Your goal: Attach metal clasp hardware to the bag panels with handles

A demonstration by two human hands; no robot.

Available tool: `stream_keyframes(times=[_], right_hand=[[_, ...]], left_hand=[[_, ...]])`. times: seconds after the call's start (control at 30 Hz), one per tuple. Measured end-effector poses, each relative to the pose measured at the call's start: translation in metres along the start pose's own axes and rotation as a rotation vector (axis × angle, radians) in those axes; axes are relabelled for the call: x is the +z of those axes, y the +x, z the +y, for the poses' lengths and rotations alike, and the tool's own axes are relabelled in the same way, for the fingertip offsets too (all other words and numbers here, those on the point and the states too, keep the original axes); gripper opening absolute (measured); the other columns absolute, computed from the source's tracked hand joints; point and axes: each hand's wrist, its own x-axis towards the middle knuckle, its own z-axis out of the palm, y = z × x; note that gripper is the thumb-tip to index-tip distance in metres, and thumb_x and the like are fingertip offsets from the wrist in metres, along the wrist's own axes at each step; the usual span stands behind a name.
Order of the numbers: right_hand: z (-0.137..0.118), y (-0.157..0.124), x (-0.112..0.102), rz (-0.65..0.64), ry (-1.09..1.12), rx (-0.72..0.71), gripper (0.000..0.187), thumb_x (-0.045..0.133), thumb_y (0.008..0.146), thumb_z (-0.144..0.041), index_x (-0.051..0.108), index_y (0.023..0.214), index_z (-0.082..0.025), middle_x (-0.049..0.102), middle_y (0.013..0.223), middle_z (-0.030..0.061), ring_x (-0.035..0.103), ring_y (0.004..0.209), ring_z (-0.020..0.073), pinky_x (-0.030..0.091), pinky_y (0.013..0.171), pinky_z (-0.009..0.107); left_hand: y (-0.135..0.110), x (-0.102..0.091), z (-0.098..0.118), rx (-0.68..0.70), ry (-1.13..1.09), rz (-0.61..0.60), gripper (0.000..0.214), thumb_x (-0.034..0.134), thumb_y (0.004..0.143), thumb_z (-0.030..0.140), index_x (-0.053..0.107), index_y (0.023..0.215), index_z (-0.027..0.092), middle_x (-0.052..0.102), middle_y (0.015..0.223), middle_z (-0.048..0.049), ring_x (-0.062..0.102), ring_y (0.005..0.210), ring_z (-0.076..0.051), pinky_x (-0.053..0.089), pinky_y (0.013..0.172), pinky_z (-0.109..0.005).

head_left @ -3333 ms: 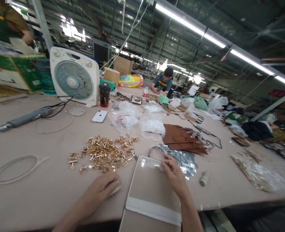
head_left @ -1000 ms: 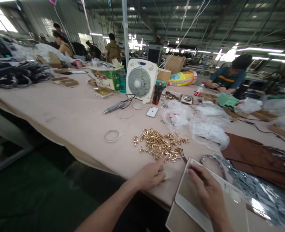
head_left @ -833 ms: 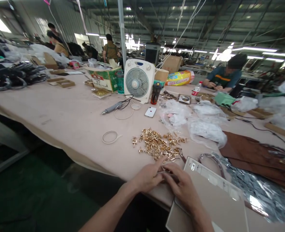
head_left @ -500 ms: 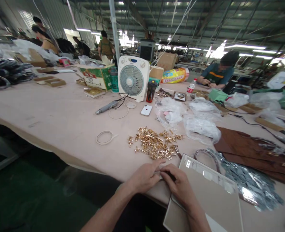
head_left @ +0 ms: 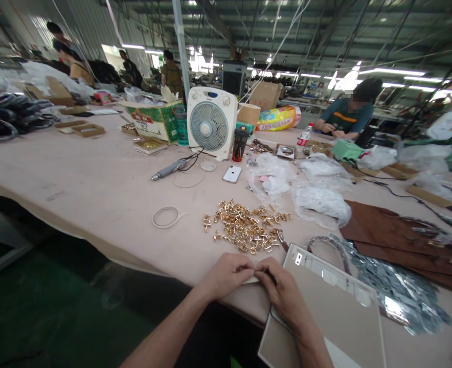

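The left hand [head_left: 226, 273] is curled, fingertips pinching a small pale piece [head_left: 251, 280] at the near table [head_left: 107, 189] edge. The right hand [head_left: 283, 292] meets it, pinching likewise. Brass fittings [head_left: 245, 232] lie just beyond, and a board [head_left: 333, 306] lies to the right.

Two hands [head_left: 226, 273] [head_left: 283, 294], one fan [head_left: 210, 125], perhaps five co-workers [head_left: 344, 115].

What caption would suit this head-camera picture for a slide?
Left hand and right hand pinch a small pale piece near a heap of gold fittings.
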Motion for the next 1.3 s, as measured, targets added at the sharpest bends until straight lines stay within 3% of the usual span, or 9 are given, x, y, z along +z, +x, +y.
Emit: stream_keyframes(times=[0.13, 0.3, 0.43, 0.5, 0.6, 0.7, 0.9, 1.3], right_hand=[[-0.004, -0.004, 0.005, 0.100, -0.064, -0.124, 0.016, 0.054, 0.103, -0.028, 0.069, 0.097, -0.026, 0.071, 0.097, 0.0081, 0.066, 0.094, 0.0249, 0.054, 0.085, 0.037], [-0.006, -0.015, 0.004, 0.276, 0.077, -0.219, 0.010, 0.059, 0.101, -0.022, 0.069, 0.100, -0.026, 0.071, 0.094, 0.0054, 0.068, 0.090, 0.0218, 0.055, 0.082, 0.035], [0.011, -0.014, -0.029, 0.664, 0.123, 0.019, 0.013, 0.058, 0.104, -0.032, 0.069, 0.105, -0.024, 0.073, 0.103, 0.0070, 0.068, 0.103, 0.0232, 0.052, 0.096, 0.039], [0.023, -0.011, -0.052, 0.768, 0.079, 0.152, 0.022, 0.060, 0.102, -0.042, 0.070, 0.105, -0.022, 0.072, 0.115, 0.0102, 0.065, 0.114, 0.0262, 0.047, 0.106, 0.044], [0.036, -0.009, -0.079, 0.700, -0.002, 0.270, 0.032, 0.063, 0.097, -0.052, 0.074, 0.097, -0.022, 0.067, 0.134, 0.0127, 0.057, 0.129, 0.0301, 0.036, 0.118, 0.050], [0.042, -0.008, -0.087, 0.579, -0.049, 0.316, 0.035, 0.062, 0.096, -0.055, 0.075, 0.089, -0.022, 0.064, 0.141, 0.0121, 0.054, 0.135, 0.0302, 0.031, 0.122, 0.049], [0.039, -0.005, -0.084, 0.490, -0.089, 0.333, 0.034, 0.063, 0.095, -0.052, 0.075, 0.084, -0.022, 0.062, 0.143, 0.0125, 0.052, 0.137, 0.0306, 0.027, 0.124, 0.049], [0.036, -0.001, -0.075, 0.492, -0.151, 0.358, 0.031, 0.062, 0.093, -0.046, 0.074, 0.078, -0.022, 0.061, 0.142, 0.0136, 0.052, 0.136, 0.0304, 0.029, 0.123, 0.051]], left_hand=[[0.003, 0.001, 0.000, -0.131, -0.226, 0.021, 0.021, 0.065, 0.085, 0.034, 0.073, 0.081, 0.014, 0.057, 0.062, 0.0021, 0.050, 0.057, -0.012, 0.037, 0.057, -0.023], [0.006, 0.000, -0.005, -0.192, -0.232, 0.159, 0.025, 0.064, 0.088, 0.040, 0.065, 0.084, 0.016, 0.055, 0.065, 0.0030, 0.049, 0.056, -0.012, 0.037, 0.054, -0.022], [0.003, -0.001, -0.004, -0.147, -0.208, 0.090, 0.031, 0.061, 0.094, 0.048, 0.063, 0.087, 0.017, 0.055, 0.072, 0.0026, 0.050, 0.062, -0.013, 0.039, 0.057, -0.023], [0.002, -0.002, -0.004, -0.141, -0.179, 0.043, 0.034, 0.059, 0.096, 0.050, 0.062, 0.088, 0.018, 0.054, 0.071, 0.0033, 0.049, 0.062, -0.013, 0.039, 0.058, -0.023], [0.003, -0.001, -0.005, -0.130, -0.129, 0.005, 0.035, 0.056, 0.098, 0.052, 0.062, 0.088, 0.018, 0.051, 0.069, 0.0040, 0.048, 0.061, -0.014, 0.038, 0.059, -0.024], [0.005, -0.001, -0.005, -0.110, -0.084, -0.005, 0.034, 0.056, 0.099, 0.050, 0.062, 0.087, 0.019, 0.053, 0.071, 0.0031, 0.049, 0.063, -0.014, 0.037, 0.059, -0.024], [0.004, 0.000, -0.002, -0.078, -0.033, 0.021, 0.031, 0.055, 0.100, 0.046, 0.063, 0.087, 0.019, 0.056, 0.075, 0.0012, 0.050, 0.068, -0.016, 0.037, 0.061, -0.025], [0.003, -0.002, -0.004, -0.071, 0.006, 0.026, 0.030, 0.054, 0.101, 0.044, 0.064, 0.087, 0.019, 0.060, 0.078, 0.0002, 0.055, 0.073, -0.017, 0.039, 0.066, -0.026]])
